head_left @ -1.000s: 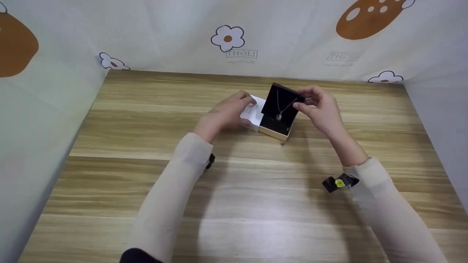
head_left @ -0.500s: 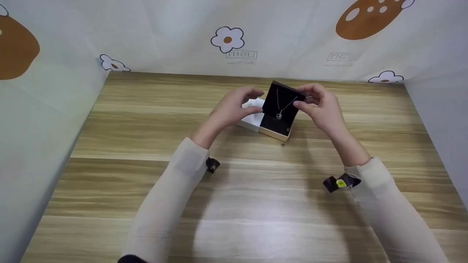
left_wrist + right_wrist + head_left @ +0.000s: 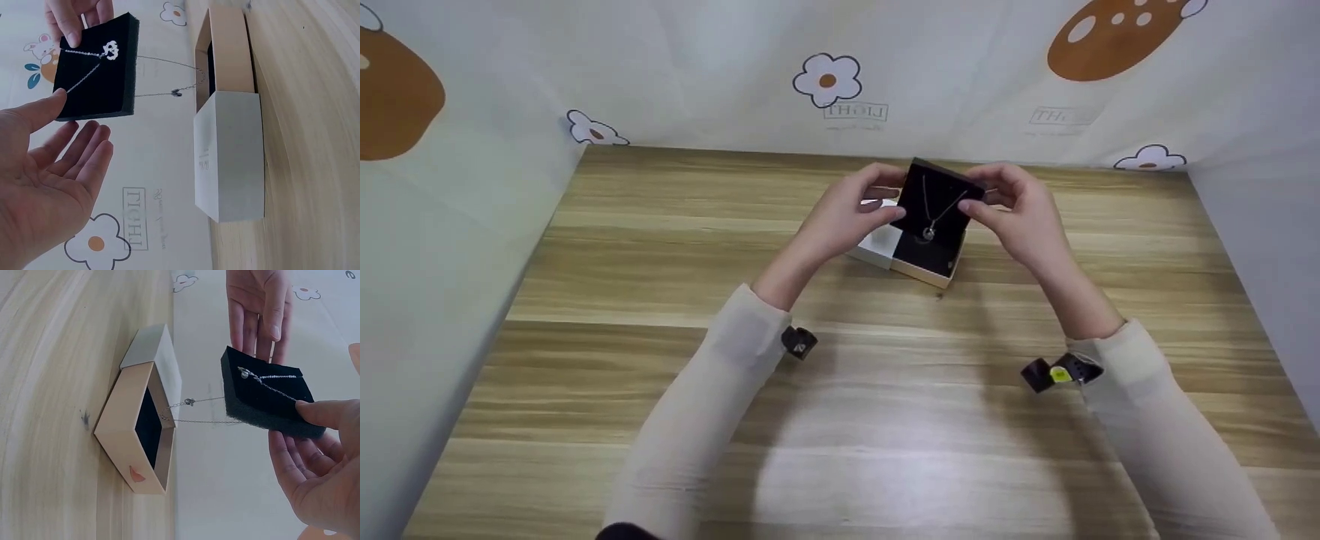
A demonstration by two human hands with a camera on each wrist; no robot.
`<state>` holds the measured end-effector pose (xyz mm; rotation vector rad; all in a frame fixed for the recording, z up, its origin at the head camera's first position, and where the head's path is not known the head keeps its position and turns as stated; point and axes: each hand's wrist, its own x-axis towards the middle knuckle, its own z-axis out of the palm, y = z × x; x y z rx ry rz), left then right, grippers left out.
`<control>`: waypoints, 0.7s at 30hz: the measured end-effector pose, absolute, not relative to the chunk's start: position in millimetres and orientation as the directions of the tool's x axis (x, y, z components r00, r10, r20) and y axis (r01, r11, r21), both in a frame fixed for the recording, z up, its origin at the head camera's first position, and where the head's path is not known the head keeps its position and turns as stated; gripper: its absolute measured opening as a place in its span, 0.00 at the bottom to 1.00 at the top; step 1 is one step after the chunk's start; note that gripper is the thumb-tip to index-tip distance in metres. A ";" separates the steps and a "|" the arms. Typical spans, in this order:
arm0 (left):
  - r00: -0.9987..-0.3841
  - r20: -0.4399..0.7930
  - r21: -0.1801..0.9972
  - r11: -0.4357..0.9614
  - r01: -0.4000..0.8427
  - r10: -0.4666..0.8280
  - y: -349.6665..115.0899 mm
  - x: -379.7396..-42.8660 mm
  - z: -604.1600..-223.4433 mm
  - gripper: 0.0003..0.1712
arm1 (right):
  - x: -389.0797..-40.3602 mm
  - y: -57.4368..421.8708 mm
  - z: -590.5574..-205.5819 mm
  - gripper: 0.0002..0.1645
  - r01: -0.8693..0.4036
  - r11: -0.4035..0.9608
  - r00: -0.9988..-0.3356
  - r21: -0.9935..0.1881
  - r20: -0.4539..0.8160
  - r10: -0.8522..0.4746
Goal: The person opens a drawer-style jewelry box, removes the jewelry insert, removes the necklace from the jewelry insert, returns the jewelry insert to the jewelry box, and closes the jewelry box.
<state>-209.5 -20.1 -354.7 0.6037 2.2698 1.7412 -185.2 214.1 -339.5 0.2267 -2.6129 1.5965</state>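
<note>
A black foam necklace pad (image 3: pixel 936 196) is held tilted up above a slide-out jewelry box. My right hand (image 3: pixel 1020 217) pinches its right side, thumb in front and fingers behind. A silver necklace (image 3: pixel 277 387) with a small pendant lies across the pad's face; its chain hangs from the back toward the box. At the pad's left side is my left hand (image 3: pixel 847 214), fingers extended; in the right wrist view a small gap shows between its thumb and the pad. The box has a white sleeve (image 3: pixel 239 157) and a peach drawer (image 3: pixel 232 50), pulled partly out with a black inside.
The wooden table (image 3: pixel 885 420) extends toward me. A pale curtain (image 3: pixel 720 82) printed with flowers stands behind it. A small dark mark (image 3: pixel 939 295) lies in front of the box. Both wrists carry black straps.
My left hand has left the white sleeve and come up to the pad's left side. The pad, in my right hand, has risen slightly and shifted a little left.
</note>
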 end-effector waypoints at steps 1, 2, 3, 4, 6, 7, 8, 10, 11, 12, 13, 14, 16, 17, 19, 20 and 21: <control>-0.892 0.079 0.962 0.202 0.186 0.445 -19.9 -208.7 -355.1 0.25 | -184.9 213.7 -339.3 0.22 -0.165 0.444 -0.986 -0.881 0.141 -0.088; -0.891 0.084 0.964 0.191 0.186 0.445 -19.8 -207.9 -355.6 0.25 | -184.7 213.1 -339.1 0.21 -0.170 0.438 -0.985 -0.883 0.145 -0.088; -0.892 0.087 0.967 0.179 0.184 0.443 -19.8 -207.0 -356.1 0.26 | -184.2 212.7 -339.0 0.21 -0.175 0.431 -0.984 -0.885 0.150 -0.092; -0.893 0.091 0.968 0.170 0.183 0.441 -19.9 -206.1 -356.6 0.26 | -183.7 212.2 -339.0 0.21 -0.182 0.422 -0.983 -0.888 0.156 -0.097; -0.896 0.096 0.970 0.161 0.182 0.433 -20.5 -204.1 -357.0 0.25 | -182.7 211.3 -339.1 0.21 -0.191 0.409 -0.981 -0.892 0.162 -0.105; -0.898 0.099 0.970 0.161 0.184 0.429 -20.8 -203.6 -357.3 0.25 | -182.4 211.1 -339.0 0.20 -0.196 0.403 -0.980 -0.894 0.166 -0.110; -0.900 0.103 0.968 0.164 0.189 0.424 -21.2 -203.0 -357.4 0.24 | -181.9 210.7 -338.9 0.20 -0.201 0.397 -0.979 -0.896 0.169 -0.115; -0.901 0.113 0.966 0.168 0.199 0.418 -22.0 -201.9 -357.5 0.22 | -181.1 209.8 -338.6 0.20 -0.207 0.388 -0.977 -0.898 0.172 -0.123; -0.902 0.119 0.963 0.172 0.206 0.414 -22.4 -201.4 -357.5 0.21 | -180.8 209.3 -338.5 0.20 -0.209 0.385 -0.977 -0.899 0.173 -0.126; -0.903 0.124 0.961 0.177 0.212 0.412 -22.6 -200.8 -357.5 0.21 | -180.5 208.9 -338.4 0.20 -0.210 0.383 -0.977 -0.900 0.173 -0.128; -0.903 0.128 0.960 0.176 0.216 0.409 -22.6 -200.6 -357.8 0.20 | -180.1 208.4 -338.2 0.20 -0.213 0.381 -0.976 -0.900 0.175 -0.132; -0.904 0.130 0.960 0.174 0.217 0.408 -22.7 -200.0 -357.7 0.19 | -179.8 207.8 -338.1 0.20 -0.215 0.378 -0.975 -0.900 0.176 -0.135; -0.904 0.132 0.963 0.164 0.214 0.406 -22.9 -198.6 -357.8 0.19 | -179.2 206.9 -338.0 0.20 -0.220 0.374 -0.974 -0.901 0.179 -0.142; -0.905 0.132 0.964 0.159 0.212 0.405 -23.0 -197.9 -357.8 0.19 | -178.7 206.6 -337.9 0.20 -0.223 0.372 -0.973 -0.901 0.181 -0.146; -0.906 0.131 0.969 0.142 0.203 0.402 -23.2 -196.2 -357.7 0.18 | -177.7 205.9 -337.3 0.19 -0.229 0.363 -0.971 -0.903 0.186 -0.151; -0.907 0.129 0.972 0.132 0.196 0.401 -23.6 -195.1 -357.5 0.18 | -177.1 205.6 -336.8 0.19 -0.231 0.358 -0.970 -0.905 0.187 -0.153; -0.907 0.126 0.975 0.119 0.188 0.401 -23.8 -194.1 -357.4 0.18 | -176.3 205.4 -336.2 0.19 -0.233 0.353 -0.970 -0.906 0.189 -0.154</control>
